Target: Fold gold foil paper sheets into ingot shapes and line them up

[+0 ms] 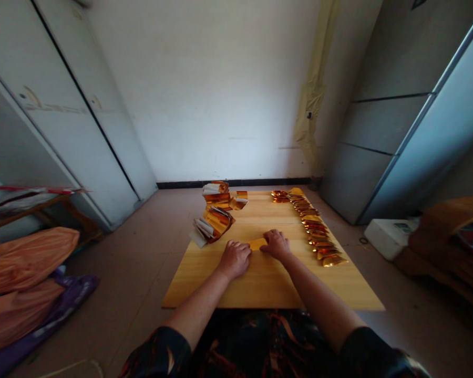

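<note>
A small folded piece of gold paper (257, 244) lies flat on the wooden board (268, 283), between my two hands. My left hand (235, 258) grips its left end, fingers curled together. At its right end, my right hand (276, 244) has the fingers bent and closed on the paper. Loose stacks of gold foil paper sheets (219, 220) with pale undersides lie at the board's left and back-left edge. Along the right edge runs a row of folded gold paper pieces (314, 231), overlapping one another.
Orange and purple bags (27, 289) lie on the floor at the left, near grey cabinets (71, 105). A grey refrigerator-like cabinet (394, 121) stands at the right, with a white box (390, 237) and a wooden chair (441, 247) before it. A wall (228, 94) is behind the board.
</note>
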Tool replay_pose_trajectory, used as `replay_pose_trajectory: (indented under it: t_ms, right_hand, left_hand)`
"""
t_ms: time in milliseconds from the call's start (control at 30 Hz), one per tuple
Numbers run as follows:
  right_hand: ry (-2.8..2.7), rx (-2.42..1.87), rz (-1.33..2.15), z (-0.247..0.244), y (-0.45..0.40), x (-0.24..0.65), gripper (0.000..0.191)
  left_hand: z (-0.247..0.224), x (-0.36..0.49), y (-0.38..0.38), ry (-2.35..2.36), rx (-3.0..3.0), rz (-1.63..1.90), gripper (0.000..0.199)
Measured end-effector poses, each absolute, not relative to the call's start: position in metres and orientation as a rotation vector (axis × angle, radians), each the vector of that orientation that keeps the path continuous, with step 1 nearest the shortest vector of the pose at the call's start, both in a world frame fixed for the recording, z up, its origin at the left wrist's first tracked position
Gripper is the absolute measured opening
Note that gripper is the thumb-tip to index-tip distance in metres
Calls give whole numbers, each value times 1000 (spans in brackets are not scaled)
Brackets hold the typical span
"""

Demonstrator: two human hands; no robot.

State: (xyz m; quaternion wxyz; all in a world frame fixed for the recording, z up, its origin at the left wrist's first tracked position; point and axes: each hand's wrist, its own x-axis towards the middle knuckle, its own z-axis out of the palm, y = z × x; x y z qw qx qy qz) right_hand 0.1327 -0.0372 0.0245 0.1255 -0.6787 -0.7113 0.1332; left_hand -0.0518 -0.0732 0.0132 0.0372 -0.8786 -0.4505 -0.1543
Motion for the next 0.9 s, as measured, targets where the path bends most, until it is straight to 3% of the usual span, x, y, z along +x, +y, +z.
replay_pose_trajectory:
  t_ms: [300,400,467,633,800,900]
  right_hand:
    - [-2021,-1942,389,19,-29,139,30]
    - [-2003,-1801,314,14,-34,140,17]
    - [-2032,-1673,259,12,-39,142,13]
    - [-2161,-1558,227,14,-51,150,16]
    - [-2283,-1545,120,18,-58,158,17]
    - [-2338,-1530,54,19,-60,161,18]
  left_hand:
    - [-8,-59,-53,-1573,-2746,-939,17]
    - [-8,-51,-49,-1685,-2615,-1087,34]
    - [-5,-47,-50,-1707,-2567,-1053,41]
    - [5,-43,-59,-1665,-2546,-856,19]
    - [9,-43,-66,-1513,-2506,-809,30]
    - [8,-41,-67,-1393,-2562,-719,25]
